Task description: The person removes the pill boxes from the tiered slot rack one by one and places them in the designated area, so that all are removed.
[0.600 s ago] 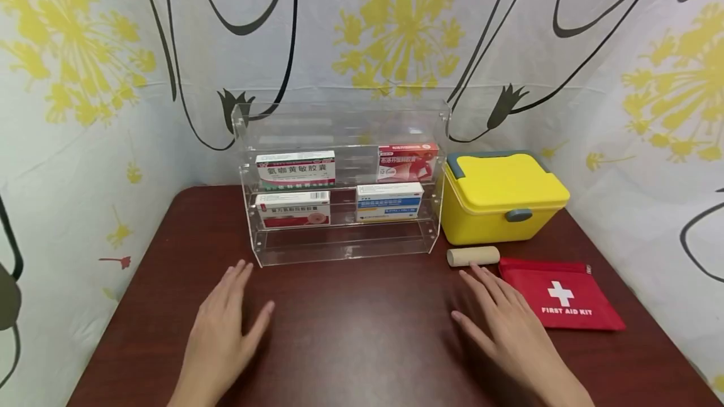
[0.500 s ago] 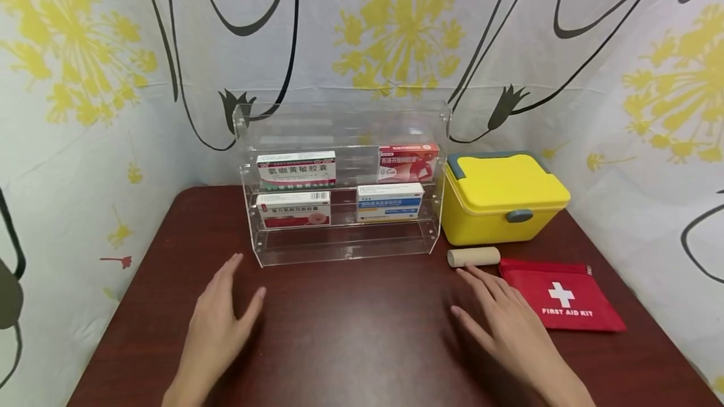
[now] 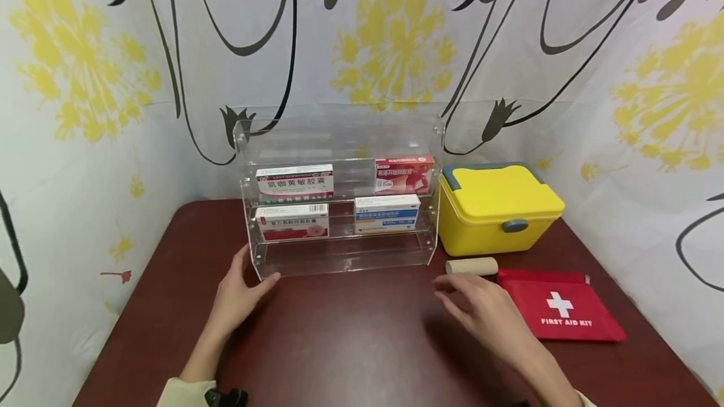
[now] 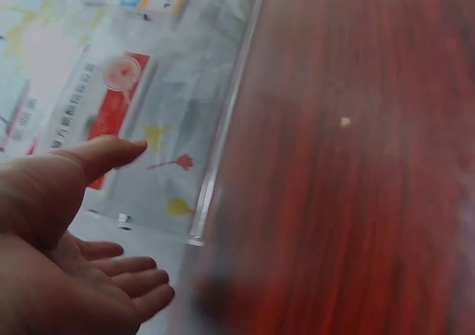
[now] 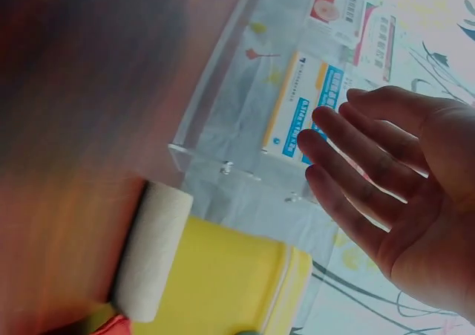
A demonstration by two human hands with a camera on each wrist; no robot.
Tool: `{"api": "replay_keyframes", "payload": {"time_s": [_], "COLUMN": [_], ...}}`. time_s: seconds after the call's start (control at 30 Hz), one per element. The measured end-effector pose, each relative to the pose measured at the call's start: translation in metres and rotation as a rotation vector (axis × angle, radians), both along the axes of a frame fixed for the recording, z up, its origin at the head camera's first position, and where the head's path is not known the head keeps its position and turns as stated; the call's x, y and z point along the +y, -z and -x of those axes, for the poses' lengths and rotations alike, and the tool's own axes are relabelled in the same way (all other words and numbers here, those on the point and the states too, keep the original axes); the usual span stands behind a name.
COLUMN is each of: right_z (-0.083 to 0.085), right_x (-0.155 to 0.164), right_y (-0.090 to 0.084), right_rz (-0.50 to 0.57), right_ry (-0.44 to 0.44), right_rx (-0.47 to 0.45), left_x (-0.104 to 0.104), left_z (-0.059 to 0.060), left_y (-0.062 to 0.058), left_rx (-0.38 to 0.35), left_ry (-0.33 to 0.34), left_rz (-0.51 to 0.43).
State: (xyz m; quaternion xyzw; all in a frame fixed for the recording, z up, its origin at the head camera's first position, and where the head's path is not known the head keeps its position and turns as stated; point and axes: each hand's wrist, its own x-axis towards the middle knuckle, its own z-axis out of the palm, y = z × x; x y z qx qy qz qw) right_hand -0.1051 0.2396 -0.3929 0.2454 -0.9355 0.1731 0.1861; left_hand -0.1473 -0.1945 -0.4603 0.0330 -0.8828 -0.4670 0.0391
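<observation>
A clear acrylic three-tier rack (image 3: pixel 339 256) stands at the back of the dark red table (image 3: pixel 351 344). It holds two red-and-white medicine boxes (image 3: pixel 292 221) on the left, a red box (image 3: pixel 404 174) and a blue-and-white box (image 3: pixel 387 212) on the right. My left hand (image 3: pixel 251 276) is open at the rack's front left corner, thumb along the front and fingers by the side; whether it touches is unclear. In the left wrist view the left hand (image 4: pixel 148 216) is spread beside the rack (image 4: pixel 185 90). My right hand (image 3: pixel 447 291) hovers open, empty, just before a beige bandage roll (image 3: pixel 471 265).
A yellow lidded box (image 3: pixel 498 209) with a grey latch stands right of the rack. A red first aid kit pouch (image 3: pixel 560 313) lies flat at the right. Patterned curtains close in the table on three sides. In the right wrist view the roll (image 5: pixel 152 249) lies against the yellow box (image 5: pixel 223 283).
Both hands rose off the table. The left one went forward to the rack's front left corner. The right one shifted left and turned its fingers leftwards. The view tilted slightly up.
</observation>
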Motion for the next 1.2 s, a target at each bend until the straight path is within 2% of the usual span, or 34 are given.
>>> {"api": "replay_keyframes", "payload": {"time_s": [0.2, 0.3, 0.57, 0.7, 0.83, 1.2], "right_z": [0.019, 0.032, 0.074, 0.094, 0.106, 0.120], "right_x": [-0.010, -0.019, -0.032, -0.036, -0.040, -0.043], "right_y": [-0.017, -0.027, -0.045, -0.047, -0.043, -0.036], "right_rz": [0.064, 0.081, 0.153, 0.180, 0.186, 0.187], "right_ry": [-0.035, -0.041, -0.046, -0.011, 0.010, 0.042], "right_rx": [0.014, 0.016, 0.001, 0.024, 0.037, -0.043], "left_x": [-0.001, -0.004, -0.009, -0.009, -0.007, -0.008], "left_z": [0.014, 0.017, 0.020, 0.026, 0.027, 0.025], "left_y": [0.016, 0.024, 0.043, 0.043, 0.045, 0.043], "left_rx": [0.028, 0.040, 0.161, 0.192, 0.197, 0.205], "left_ry": [0.017, 0.026, 0.054, 0.065, 0.071, 0.051], "left_rz": [-0.141, -0.192, -0.236, -0.223, -0.214, -0.187]}}
